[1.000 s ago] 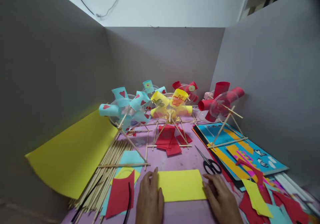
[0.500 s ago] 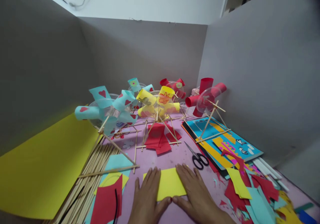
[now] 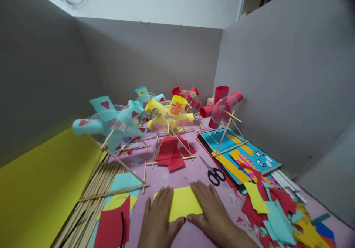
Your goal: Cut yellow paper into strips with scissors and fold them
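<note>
A yellow paper rectangle [image 3: 184, 204] lies on the pinkish-purple table top [image 3: 155, 178] at the near middle. Flat on its left end rests my left hand [image 3: 158, 215], fingers stretched forward. My right hand [image 3: 211, 211] lies likewise over its right end, with the thumbs close together at the near edge. Black-handled scissors [image 3: 214, 173] lie just beyond my right hand. Farther off, red paper pieces [image 3: 169, 153] sit under a yellow paper pinwheel [image 3: 169, 115] on a stick frame. Left of my left hand is a red sheet [image 3: 111, 224] with a black strip on it.
A blue pinwheel [image 3: 111, 120] stands left, a red one [image 3: 222, 107] right on colourful books [image 3: 244, 152]. Paper scraps [image 3: 266, 207] heap at the right. Thin wooden sticks [image 3: 88, 203] and a big yellow sheet [image 3: 41, 181] line the left. Grey partitions [image 3: 149, 55] enclose the table.
The view has shifted slightly, so the scene sits a little farther left. Both hands stay flat on the yellow paper; the thumbs are slightly farther apart.
</note>
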Demonstrator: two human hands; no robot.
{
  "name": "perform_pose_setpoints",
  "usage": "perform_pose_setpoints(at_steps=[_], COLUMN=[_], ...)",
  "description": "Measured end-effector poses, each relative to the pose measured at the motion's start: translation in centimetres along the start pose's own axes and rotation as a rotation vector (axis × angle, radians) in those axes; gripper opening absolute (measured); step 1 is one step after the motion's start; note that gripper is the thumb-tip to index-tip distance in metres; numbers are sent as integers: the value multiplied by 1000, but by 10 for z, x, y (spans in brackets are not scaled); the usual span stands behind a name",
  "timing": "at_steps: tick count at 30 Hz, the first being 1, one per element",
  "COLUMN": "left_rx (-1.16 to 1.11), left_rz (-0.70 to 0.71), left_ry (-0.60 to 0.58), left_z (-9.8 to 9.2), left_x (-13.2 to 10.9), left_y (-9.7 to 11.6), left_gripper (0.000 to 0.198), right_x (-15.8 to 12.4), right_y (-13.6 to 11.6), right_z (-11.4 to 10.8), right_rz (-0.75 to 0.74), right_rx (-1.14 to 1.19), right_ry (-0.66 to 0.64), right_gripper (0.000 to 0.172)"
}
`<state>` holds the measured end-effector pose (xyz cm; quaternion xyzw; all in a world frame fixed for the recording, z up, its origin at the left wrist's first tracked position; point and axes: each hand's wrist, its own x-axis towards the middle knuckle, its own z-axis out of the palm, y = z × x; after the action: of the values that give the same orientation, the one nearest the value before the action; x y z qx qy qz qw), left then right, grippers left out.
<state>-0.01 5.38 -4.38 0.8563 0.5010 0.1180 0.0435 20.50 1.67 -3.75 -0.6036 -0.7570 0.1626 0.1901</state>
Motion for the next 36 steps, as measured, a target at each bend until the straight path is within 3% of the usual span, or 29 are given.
perform_pose_setpoints(at_steps=[10, 17, 23, 36], left_rx=[-16, -10, 8, 12], left_rz=[-9, -30, -20, -97], left_ry=[12, -23, -20, -154], left_z=[0, -4, -3, -24], left_x=[3, -1, -4, 7], left_y=[-1, 3, 2, 12], left_gripper=[59, 61, 61, 62], right_x=[-2, -12, -14, -14], right_y=[-2, 6, 7, -1], right_z=[-7, -7, -15, -24], right_rz=[-23, -2, 15, 26], right_rx=[38, 11, -28, -31], right_ry=[-25, 126, -23, -44], right_gripper=[67, 66, 60, 57])
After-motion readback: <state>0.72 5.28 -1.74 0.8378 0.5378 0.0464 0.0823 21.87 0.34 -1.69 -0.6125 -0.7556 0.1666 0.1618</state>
